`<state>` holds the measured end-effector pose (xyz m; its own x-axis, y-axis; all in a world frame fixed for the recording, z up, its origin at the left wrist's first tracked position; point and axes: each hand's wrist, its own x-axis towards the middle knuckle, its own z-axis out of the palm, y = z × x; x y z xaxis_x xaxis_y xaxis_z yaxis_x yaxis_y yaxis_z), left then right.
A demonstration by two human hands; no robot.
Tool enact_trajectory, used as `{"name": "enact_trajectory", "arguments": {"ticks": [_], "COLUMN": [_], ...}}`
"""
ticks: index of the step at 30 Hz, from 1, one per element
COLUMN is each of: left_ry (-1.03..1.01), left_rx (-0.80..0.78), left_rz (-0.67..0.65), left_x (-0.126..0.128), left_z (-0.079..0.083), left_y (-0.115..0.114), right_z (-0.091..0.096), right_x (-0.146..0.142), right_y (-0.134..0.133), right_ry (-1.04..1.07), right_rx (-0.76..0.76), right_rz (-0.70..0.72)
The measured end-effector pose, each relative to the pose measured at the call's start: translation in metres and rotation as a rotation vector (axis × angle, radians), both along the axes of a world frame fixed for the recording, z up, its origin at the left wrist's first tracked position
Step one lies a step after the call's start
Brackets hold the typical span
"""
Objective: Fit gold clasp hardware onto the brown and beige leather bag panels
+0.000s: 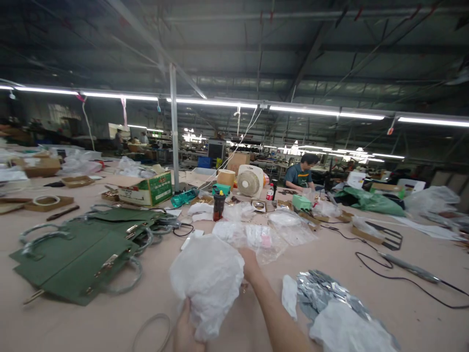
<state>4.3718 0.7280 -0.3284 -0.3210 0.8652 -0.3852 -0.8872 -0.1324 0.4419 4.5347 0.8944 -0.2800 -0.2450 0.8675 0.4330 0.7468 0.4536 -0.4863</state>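
A crumpled white soft wrapping sheet point(207, 278) is held up above the table in front of me. My left hand point(186, 328) grips its lower left edge, thumb on the near side. At its right edge is my right hand point(250, 264), closed on the sheet with the fingertips hidden behind it. Small shiny metal bits point(244, 287) show just below my right hand; what they belong to is hidden. Below and left of my left hand lies a pale thin loop point(152, 332). Whether the sheet covers anything, I cannot tell.
Green bag pieces point(80, 254) with wrapped handles lie left. On the right are silver film pieces point(330, 293), another white sheet point(351, 330) and a corded tool point(410, 268). A dark cup point(219, 208), plastic bags point(293, 226) and a fan point(250, 181) stand ahead; a co-worker point(300, 175) sits beyond.
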Motion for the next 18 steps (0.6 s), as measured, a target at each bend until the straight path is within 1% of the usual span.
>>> {"name": "enact_trajectory", "arguments": {"ticks": [3,7,9,11,13,15,17,18], "left_ry": [-0.061,-0.125,-0.127,-0.122,-0.116,-0.11,-0.106,-0.103], "left_rx": [0.02,0.087,0.145,0.163,0.15,0.113,0.076,0.057], "left_rz": [0.002,0.018,0.01,-0.007,-0.026,-0.039,-0.038,-0.036], "left_x": [-0.004,-0.01,-0.012,-0.013,-0.013,-0.012,-0.01,-0.008], "left_z": [-0.005,-0.017,-0.022,-0.024,-0.023,-0.018,-0.012,-0.008], "left_y": [0.002,0.006,0.007,0.008,0.007,0.005,0.003,0.002], "right_z": [0.009,0.032,0.044,0.052,0.056,0.06,0.064,0.066], "right_x": [0.004,0.013,0.017,0.021,0.024,0.027,0.026,0.025], "right_y": [0.003,0.01,0.01,0.006,0.0,-0.009,-0.019,-0.025], "right_ry": [0.09,0.204,0.284,0.339,0.367,0.462,0.611,0.671], "right_rx": [0.057,0.164,0.221,0.248,0.246,0.235,0.174,0.114], "right_rz": [-0.001,-0.03,0.0,0.048,0.063,0.032,0.016,0.027]}}
